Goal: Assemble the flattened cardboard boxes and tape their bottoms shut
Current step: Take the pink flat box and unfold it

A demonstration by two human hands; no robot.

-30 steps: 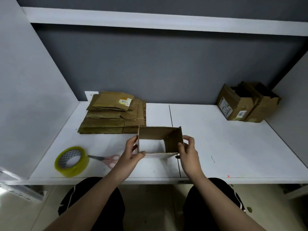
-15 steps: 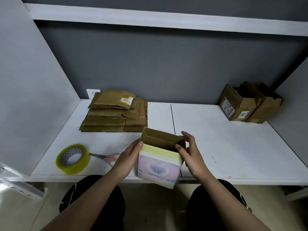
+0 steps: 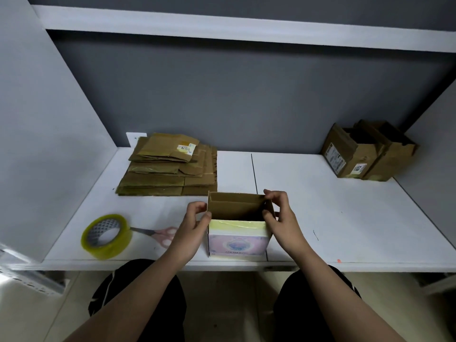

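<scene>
White tabletop (image 3: 320, 218), dark seam running front to back near its middle. Dark grey back wall (image 3: 234, 99); pale grey side panels left and right. White shelf (image 3: 222, 28) overhead. Beige tiled floor (image 3: 232, 304) below the front edge.

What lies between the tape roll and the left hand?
In the head view, the pink-handled scissors lie on the table between the tape roll and the left hand.

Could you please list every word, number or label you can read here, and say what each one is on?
"6008": sticker on the top sheet of the flattened cardboard stack.
"1012", sideways: white label on the assembled boxes.
Larger label on the same boxes: too small to read.
Print on the box in hand: blurred, unreadable.
</scene>
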